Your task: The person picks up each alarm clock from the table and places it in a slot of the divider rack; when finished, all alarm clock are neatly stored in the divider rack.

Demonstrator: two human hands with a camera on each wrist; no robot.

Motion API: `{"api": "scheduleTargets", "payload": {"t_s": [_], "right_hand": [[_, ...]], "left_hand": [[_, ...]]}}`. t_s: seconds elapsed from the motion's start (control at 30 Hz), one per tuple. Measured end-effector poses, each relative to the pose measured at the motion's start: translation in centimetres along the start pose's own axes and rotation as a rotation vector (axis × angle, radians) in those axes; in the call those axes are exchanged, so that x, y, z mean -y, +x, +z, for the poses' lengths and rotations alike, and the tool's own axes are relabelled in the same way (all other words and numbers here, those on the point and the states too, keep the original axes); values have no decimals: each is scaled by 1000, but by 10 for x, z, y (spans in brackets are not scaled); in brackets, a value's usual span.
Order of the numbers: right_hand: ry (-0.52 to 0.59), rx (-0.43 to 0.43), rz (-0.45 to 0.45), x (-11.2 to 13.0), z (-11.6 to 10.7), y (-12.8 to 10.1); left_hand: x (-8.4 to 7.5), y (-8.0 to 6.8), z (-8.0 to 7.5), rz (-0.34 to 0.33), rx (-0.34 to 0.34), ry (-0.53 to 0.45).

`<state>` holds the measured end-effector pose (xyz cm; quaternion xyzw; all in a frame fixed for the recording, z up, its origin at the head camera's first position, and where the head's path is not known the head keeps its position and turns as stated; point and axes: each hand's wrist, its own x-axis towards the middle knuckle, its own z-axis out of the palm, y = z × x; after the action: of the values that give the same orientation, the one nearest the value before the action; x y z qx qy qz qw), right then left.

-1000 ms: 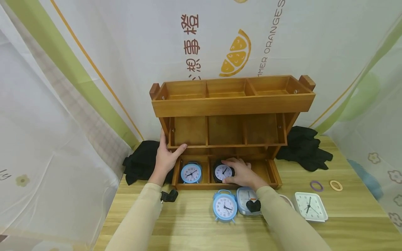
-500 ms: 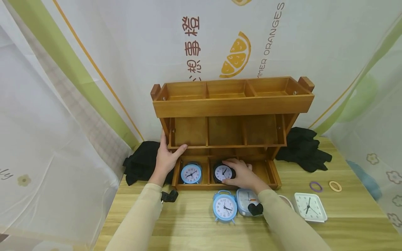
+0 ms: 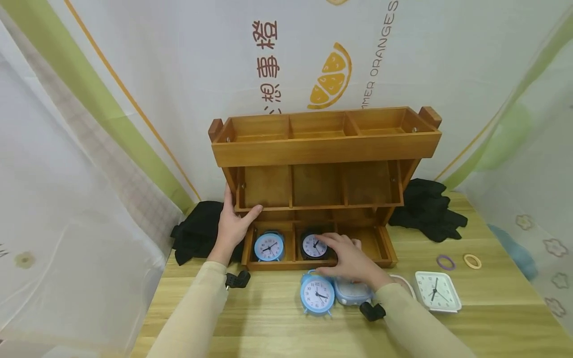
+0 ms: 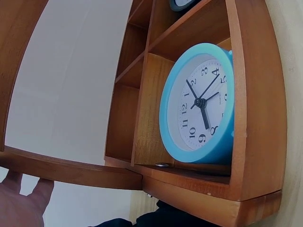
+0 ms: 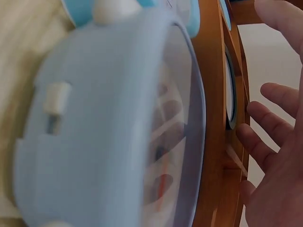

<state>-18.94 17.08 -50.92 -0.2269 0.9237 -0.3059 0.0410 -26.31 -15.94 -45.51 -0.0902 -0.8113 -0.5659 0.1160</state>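
My left hand (image 3: 233,227) holds the left side of a tiered wooden box (image 3: 327,150), thumb at the middle tray's front edge and fingers along the outside. A round blue alarm clock (image 3: 269,247) lies face up in the lower tray's left compartment; the left wrist view shows this blue clock (image 4: 189,104) close by. In the middle compartment is a round black alarm clock (image 3: 315,246). Just beside it my right hand (image 3: 353,259) hovers, fingers spread and holding nothing. Beneath that hand, a pale blue square-faced clock (image 5: 94,123) fills much of the right wrist view.
In front of the box stands a light blue twin-bell alarm clock (image 3: 317,294). Farther right lie a white square clock (image 3: 437,292), a purple ring (image 3: 445,262) and a cream ring (image 3: 472,261). Black cloths (image 3: 197,231) flank the box. A printed curtain (image 3: 192,74) hangs behind.
My right hand has let go of the black clock and drawn back slightly to the right and toward me. The black clock stays in the middle compartment. My left hand keeps its place on the box.
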Motion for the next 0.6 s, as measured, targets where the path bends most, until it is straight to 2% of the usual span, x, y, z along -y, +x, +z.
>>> {"api": "scheduleTargets", "payload": {"t_s": [0.27, 0.37, 0.6], "right_hand": [[-7, -6, 7, 7, 8, -14], [-2, -28, 3, 12, 11, -21], [-38, -54, -26, 21, 26, -40]], "left_hand": [[1, 0, 0, -1, -4, -44], [-3, -1, -1, -6, 1, -57], [-40, -11, -7, -21, 22, -54]]}}
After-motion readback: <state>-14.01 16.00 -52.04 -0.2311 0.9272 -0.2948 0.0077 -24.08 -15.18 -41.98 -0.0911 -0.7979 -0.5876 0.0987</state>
